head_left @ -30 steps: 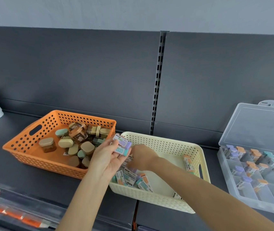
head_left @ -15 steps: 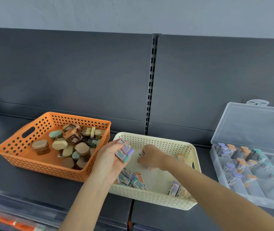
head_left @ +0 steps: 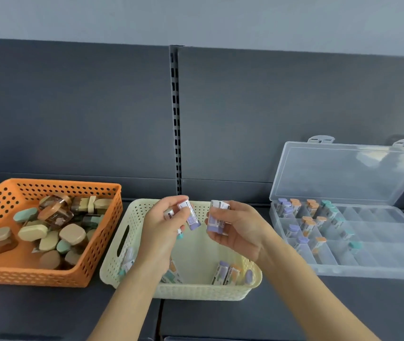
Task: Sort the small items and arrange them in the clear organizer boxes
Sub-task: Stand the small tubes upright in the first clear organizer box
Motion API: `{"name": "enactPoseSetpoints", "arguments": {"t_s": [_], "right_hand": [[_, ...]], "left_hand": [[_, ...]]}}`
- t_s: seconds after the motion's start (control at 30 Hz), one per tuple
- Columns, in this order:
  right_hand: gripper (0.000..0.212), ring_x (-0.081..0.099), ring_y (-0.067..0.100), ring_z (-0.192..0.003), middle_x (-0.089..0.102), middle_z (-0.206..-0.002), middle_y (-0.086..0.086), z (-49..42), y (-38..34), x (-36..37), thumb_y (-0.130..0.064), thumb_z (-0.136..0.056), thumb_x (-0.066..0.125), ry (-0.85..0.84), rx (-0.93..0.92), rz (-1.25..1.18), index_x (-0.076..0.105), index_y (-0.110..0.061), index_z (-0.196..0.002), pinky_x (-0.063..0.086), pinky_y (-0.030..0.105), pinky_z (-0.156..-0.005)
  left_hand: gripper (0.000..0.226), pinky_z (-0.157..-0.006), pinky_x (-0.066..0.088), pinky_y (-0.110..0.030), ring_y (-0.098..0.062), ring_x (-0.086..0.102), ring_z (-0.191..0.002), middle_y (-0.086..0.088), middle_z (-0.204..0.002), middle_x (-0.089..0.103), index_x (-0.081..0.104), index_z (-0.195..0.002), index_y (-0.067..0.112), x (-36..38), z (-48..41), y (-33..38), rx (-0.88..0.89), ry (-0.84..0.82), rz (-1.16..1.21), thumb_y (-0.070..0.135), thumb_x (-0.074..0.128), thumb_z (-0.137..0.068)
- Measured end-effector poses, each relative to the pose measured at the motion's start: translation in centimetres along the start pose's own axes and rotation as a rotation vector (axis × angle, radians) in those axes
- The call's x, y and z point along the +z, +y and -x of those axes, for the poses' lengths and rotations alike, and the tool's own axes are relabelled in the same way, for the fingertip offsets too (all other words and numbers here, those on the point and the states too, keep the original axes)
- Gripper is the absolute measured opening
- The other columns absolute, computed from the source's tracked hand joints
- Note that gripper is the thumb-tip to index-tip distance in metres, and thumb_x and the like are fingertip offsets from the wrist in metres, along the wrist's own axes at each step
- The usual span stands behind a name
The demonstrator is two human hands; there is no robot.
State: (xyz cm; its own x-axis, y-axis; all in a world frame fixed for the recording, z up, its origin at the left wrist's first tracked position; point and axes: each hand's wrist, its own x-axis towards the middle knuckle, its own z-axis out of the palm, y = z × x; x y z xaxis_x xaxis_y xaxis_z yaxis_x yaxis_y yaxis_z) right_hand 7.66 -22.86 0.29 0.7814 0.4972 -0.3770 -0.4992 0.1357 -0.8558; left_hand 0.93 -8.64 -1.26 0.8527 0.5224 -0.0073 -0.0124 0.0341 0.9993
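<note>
Left hand (head_left: 164, 232) gripping purple-capped tubes (head_left: 191, 215) (over cream basket (head_left: 132, 217)), right hand (head_left: 239, 230) likewise

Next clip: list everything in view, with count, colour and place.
orange basket: one, orange, shelf left.
jars: many, tan, cream and green lids, piled in the orange basket.
cream basket: one, cream, shelf centre.
loose vials: several, purple, orange, teal caps, in the cream basket.
organizer box: one, clear, lid open, shelf right.
sorted vials: over a dozen, purple, orange, teal caps, its left compartments.
shelf: one, dark grey, under everything.
left hand: above the cream basket, gripping mixed vials, purple and teal caps.
right hand: beside it, gripping purple-capped vials.
</note>
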Motion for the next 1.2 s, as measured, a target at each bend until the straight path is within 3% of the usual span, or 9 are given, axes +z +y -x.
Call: {"name": "enactPoseSetpoints", "arguments": {"t_s": [0.1,0.23,0.3,0.43,0.53,0.67,0.8,1.1,1.2], "right_hand": [[0.003,0.057,0.02,-0.07,0.062,-0.084,0.012,1.1,-0.3,-1.7,-0.004,-0.088,0.062,0.02,-0.043,-0.14,0.06,-0.006,-0.089,0.052,0.028,-0.061],[0.014,0.052,0.01,-0.048,0.056,-0.058,0.0,2.8,-0.8,-4.4,-0.005,-0.09,0.057,0.073,-0.154,-0.28,0.057,-0.01,-0.076,0.044,0.025,-0.059],[0.017,0.053,0.007,-0.046,0.058,-0.057,-0.001,3.6,-1.1,-6.1,-0.005,-0.092,0.055,0.091,-0.201,-0.29,0.058,-0.01,-0.075,0.044,0.023,-0.054],[0.016,0.057,0.007,-0.054,0.06,-0.069,0.004,4.7,-2.0,-10.4,-0.004,-0.092,0.056,0.156,-0.28,-0.217,0.063,-0.006,-0.077,0.048,0.02,-0.055],[0.009,0.059,0.012,-0.063,0.061,-0.074,0.005,5.5,-2.9,-14.6,-0.005,-0.09,0.06,0.214,-0.318,-0.109,0.065,0.001,-0.093,0.051,0.028,-0.066],[0.004,0.057,0.02,-0.068,0.061,-0.071,0.008,6.7,-4.0,-20.3,-0.001,-0.086,0.063,0.323,-0.344,-0.013,0.065,-0.004,-0.086,0.055,0.041,-0.08],[0.016,0.057,0.018,-0.066,0.063,-0.077,0.01,7.8,-4.7,-25.4,0.003,-0.082,0.065,0.403,-0.347,0.005,0.064,-0.006,-0.096,0.056,0.034,-0.071],[0.005,0.058,0.016,-0.068,0.068,-0.081,0.009,9.5,-6.5,-34.4,-0.01,-0.086,0.066,0.497,-0.344,0.14,0.066,-0.011,-0.092,0.056,0.032,-0.072],[0.003,0.059,0.013,-0.062,0.068,-0.076,0.007,10.1,-6.8,-35.3,-0.009,-0.087,0.066,0.478,-0.343,0.162,0.066,-0.01,-0.09,0.057,0.029,-0.069]], "left_hand": [[0.022,-0.057,0.045,-0.02,-0.012,0.053,-0.065,-0.005,-0.09,0.07,0.07,-0.097,0.026,2.0,0.2,0.2,0.011,-0.038,0.007,0.007,0.064,-0.086],[0.023,-0.062,0.044,-0.024,-0.011,0.056,-0.069,-0.003,-0.096,0.072,0.07,-0.096,0.025,5.3,0.6,0.7,0.034,-0.074,0.022,0.006,0.065,-0.085],[0.024,-0.058,0.043,-0.02,-0.01,0.055,-0.068,-0.002,-0.095,0.073,0.07,-0.096,0.025,7.3,1.0,0.9,0.06,-0.101,0.019,0.004,0.065,-0.084],[0.024,-0.053,0.042,-0.015,-0.007,0.054,-0.064,0.002,-0.089,0.073,0.07,-0.093,0.027,12.3,1.9,0.9,0.112,-0.127,-0.059,0.006,0.066,-0.082],[0.021,-0.051,0.04,-0.016,-0.003,0.051,-0.057,0.002,-0.084,0.072,0.07,-0.089,0.027,16.5,2.7,0.7,0.115,-0.131,-0.104,0.007,0.066,-0.082],[0.018,-0.052,0.043,-0.015,-0.001,0.059,-0.064,0.01,-0.081,0.07,0.069,-0.086,0.027,21.8,3.9,0.4,0.146,-0.15,-0.209,0.009,0.066,-0.083],[0.014,-0.055,0.047,-0.014,0.001,0.062,-0.078,0.013,-0.086,0.068,0.068,-0.088,0.027,26.6,4.8,0.0,0.142,-0.172,-0.296,0.013,0.066,-0.086],[0.004,-0.056,0.038,-0.004,0.004,0.057,-0.067,0.014,-0.075,0.067,0.071,-0.083,0.02,34.5,3.9,-0.4,0.316,-0.176,-0.559,0.017,0.071,-0.081],[0.001,-0.062,0.047,-0.021,-0.008,0.059,-0.072,0.01,-0.078,0.068,0.068,-0.085,0.022,36.6,2.4,-0.7,0.383,-0.203,-0.748,0.022,0.068,-0.085]]}}
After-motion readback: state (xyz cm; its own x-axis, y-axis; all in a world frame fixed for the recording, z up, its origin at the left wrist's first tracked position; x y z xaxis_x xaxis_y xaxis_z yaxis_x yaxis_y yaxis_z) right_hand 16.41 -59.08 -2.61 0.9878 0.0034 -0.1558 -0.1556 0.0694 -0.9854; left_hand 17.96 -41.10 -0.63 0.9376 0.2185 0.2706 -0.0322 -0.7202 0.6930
